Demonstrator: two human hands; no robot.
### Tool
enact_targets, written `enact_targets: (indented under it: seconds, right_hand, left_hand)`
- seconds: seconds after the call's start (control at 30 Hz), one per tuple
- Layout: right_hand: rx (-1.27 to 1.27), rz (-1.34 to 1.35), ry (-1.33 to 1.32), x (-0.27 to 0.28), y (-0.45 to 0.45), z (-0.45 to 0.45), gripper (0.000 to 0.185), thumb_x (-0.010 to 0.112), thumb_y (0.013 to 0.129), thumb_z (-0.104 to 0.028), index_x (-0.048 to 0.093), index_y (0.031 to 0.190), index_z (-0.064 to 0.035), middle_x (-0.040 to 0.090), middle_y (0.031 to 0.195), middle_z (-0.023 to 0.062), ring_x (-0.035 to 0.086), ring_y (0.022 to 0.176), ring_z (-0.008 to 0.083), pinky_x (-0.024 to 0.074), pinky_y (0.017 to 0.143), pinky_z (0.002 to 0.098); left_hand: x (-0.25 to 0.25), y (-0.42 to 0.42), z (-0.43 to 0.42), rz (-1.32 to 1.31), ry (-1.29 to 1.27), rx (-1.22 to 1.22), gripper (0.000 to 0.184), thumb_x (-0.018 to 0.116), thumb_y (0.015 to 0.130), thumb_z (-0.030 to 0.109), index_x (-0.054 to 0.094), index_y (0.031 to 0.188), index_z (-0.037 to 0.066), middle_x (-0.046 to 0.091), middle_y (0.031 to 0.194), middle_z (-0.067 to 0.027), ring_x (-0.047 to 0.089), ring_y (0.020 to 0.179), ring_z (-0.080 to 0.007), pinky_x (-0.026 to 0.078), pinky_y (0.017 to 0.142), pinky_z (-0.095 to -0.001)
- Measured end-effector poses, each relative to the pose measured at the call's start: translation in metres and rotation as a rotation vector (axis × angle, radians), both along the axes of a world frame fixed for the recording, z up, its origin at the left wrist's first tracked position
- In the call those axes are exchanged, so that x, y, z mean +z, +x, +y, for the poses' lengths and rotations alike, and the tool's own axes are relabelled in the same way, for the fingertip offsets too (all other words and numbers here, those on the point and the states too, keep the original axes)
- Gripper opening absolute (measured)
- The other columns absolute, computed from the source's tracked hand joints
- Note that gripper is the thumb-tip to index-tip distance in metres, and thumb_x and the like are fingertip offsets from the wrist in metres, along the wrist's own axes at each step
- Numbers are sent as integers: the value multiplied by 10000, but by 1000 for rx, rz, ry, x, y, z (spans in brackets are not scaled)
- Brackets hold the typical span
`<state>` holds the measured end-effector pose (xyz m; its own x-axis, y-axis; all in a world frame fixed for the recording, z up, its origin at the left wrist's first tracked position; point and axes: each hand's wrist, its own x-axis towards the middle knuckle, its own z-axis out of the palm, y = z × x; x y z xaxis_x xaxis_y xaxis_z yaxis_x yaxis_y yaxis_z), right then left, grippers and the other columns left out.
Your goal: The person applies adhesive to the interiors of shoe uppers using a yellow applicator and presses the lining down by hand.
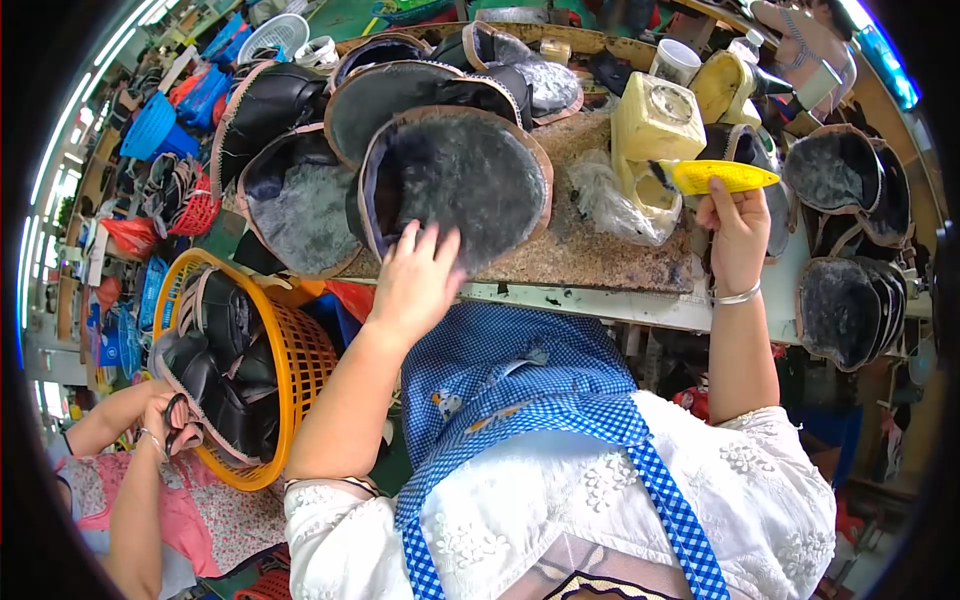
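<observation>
My left hand (415, 283) rests with its fingers spread on the near rim of a black leather piece, which looks like a shoe upper (465, 185) with a worn grey face and a tan edge. My right hand (738, 228) grips the yellow handle of a brush (725, 177). The dark bristles point left, at the mouth of a cut-open pale yellow plastic jug (660, 115). Whether they touch what is inside I cannot tell. Similar black pieces (305, 200) lie stacked behind and left of my left hand.
A crumpled plastic bag (615, 205) lies beside the jug on the speckled board (560, 250). More black pieces (845, 310) stand at the right. An orange basket (310, 350) holds black pieces at the left, where another person's hands (165, 420) hold scissors. A white tub (675, 62) stands behind.
</observation>
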<state>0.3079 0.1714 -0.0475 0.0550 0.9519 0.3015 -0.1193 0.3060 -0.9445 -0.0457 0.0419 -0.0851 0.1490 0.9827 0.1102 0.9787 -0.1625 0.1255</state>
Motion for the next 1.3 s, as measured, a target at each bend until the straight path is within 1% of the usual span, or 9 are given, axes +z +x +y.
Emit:
enact_targets:
  seconds: [0.23,0.33,0.4,0.53,0.6,0.8,0.93,1.17,1.3]
  right_hand:
    - [-132,106,17,2,22,5,99,619,925,-105,575,966,-25,638,740,41,568,595,80,412,525,199]
    - [-151,-239,19,-10,51,22,101,613,926,-105,571,962,-21,639,743,38,572,589,80,412,524,194]
    - [175,-428,-235,0,56,16,113,605,918,-83,569,1003,-17,627,717,30,548,543,78,401,513,189]
    - [305,187,-141,1,59,15,175,542,911,6,561,1085,6,633,927,123,616,790,158,482,662,236]
    - [398,327,55,10,63,20,202,473,919,51,543,1106,19,579,1107,184,572,1035,229,480,870,304]
    - [645,138,-93,1,0,-14,305,505,694,68,458,963,-69,567,1021,129,571,972,210,483,874,336]
    - [976,-13,108,-23,-92,-53,283,649,760,-52,483,988,-70,609,1037,104,607,1008,220,497,883,366]
    - [641,-389,667,-73,-200,-53,312,714,735,-101,511,962,-36,613,957,159,610,890,354,504,798,394]
    - [825,-526,471,-68,-184,-68,284,716,752,-141,541,934,-11,635,897,151,651,799,281,529,721,354]
  left_hand:
    - [4,-6,19,-158,-148,154,379,673,816,201,605,1151,37,481,1307,-239,507,1156,-428,450,967,-423]
    - [2,-16,23,-276,-120,361,384,700,770,108,573,1069,-99,441,1302,-323,523,1124,-455,438,981,-422]
    - [-5,-14,18,-167,-80,282,354,708,758,90,565,1002,-123,475,1201,-357,606,988,-436,505,881,-428]
    - [-8,-9,20,-100,-44,296,326,752,687,57,567,928,-60,562,993,-239,636,876,-398,539,776,-424]
    - [-18,-12,21,-147,17,361,311,746,695,54,565,927,-49,571,1000,-225,635,884,-399,539,776,-424]
    - [-31,-16,23,-258,229,474,200,613,863,134,572,844,-60,595,892,-257,593,838,-440,484,728,-482]
    - [-36,-23,30,-281,240,597,292,566,914,188,566,844,-95,597,875,-313,588,802,-481,482,722,-505]
    - [-39,-30,30,-402,252,578,301,517,917,175,582,813,-100,603,802,-338,588,792,-494,466,727,-517]
    - [-35,-24,20,-448,161,521,286,514,920,167,596,872,-103,580,928,-363,572,899,-493,460,791,-492]
